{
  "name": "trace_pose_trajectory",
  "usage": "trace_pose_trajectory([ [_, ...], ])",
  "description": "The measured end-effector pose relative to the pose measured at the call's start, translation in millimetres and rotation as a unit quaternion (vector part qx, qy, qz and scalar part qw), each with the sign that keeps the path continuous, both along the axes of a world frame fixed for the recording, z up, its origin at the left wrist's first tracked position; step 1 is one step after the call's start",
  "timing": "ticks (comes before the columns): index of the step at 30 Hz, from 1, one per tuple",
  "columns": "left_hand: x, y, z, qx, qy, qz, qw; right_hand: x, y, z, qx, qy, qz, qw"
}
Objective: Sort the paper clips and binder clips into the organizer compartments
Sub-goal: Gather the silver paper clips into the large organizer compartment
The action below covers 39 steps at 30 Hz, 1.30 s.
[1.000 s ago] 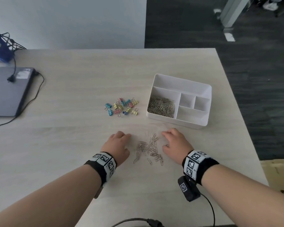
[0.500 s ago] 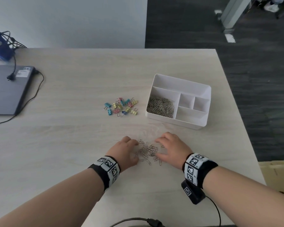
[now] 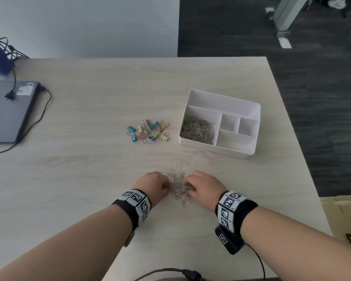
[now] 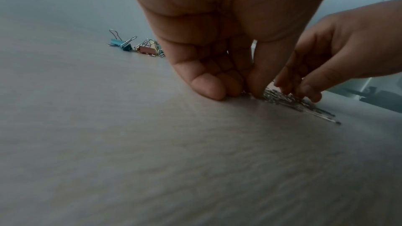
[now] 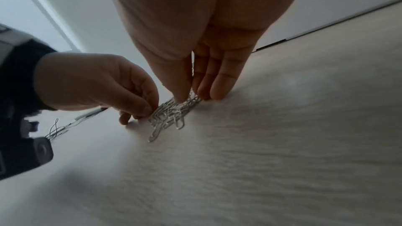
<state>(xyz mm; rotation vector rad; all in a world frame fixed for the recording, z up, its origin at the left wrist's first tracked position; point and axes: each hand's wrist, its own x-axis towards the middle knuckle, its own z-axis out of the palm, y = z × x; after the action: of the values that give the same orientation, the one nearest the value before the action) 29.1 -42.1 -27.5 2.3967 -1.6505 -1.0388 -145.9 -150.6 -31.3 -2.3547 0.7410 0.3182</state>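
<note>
A loose heap of silver paper clips is seen on the pale wooden table, at about 6 o'clock near its front edge. It is flanked by both hands. The left hand is set at the heap's 9 o'clock side, its fingers bent down with the tips on the table and against the clips (the left wrist view shows the thumb touching the pile's edge). The right hand is set at the 3 o'clock side, fingers curved down onto the clips; whether any clip is truly pinched by either hand cannot be told.

The white organizer is placed at about 1 o'clock from the heap, well apart from it. More paper clips are held in its left-hand compartment; nothing is seen in the other compartments. The coloured binder clips are scattered at about 11 o'clock, just left of the organizer.

A closed laptop is seen at the table's 9 o'clock edge.
</note>
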Motion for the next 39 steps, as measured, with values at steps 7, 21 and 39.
trace_pose_trajectory([
  [7, 10.2, 9.0, -0.8, 0.009, -0.014, 0.007, 1.0, -17.1, -12.1, -6.8, -0.001, 0.018, -0.023, 1.0],
  [21, -8.6, -12.9, -1.5, -0.026, 0.017, 0.012, 0.999, 16.5, 0.0, -14.7, -0.009, 0.041, 0.0, 0.999],
  [39, -5.4, -34.6, -9.1, -0.052, -0.004, -0.075, 0.996, 23.7, -5.5, -12.6, -0.008, 0.009, -0.033, 0.999],
])
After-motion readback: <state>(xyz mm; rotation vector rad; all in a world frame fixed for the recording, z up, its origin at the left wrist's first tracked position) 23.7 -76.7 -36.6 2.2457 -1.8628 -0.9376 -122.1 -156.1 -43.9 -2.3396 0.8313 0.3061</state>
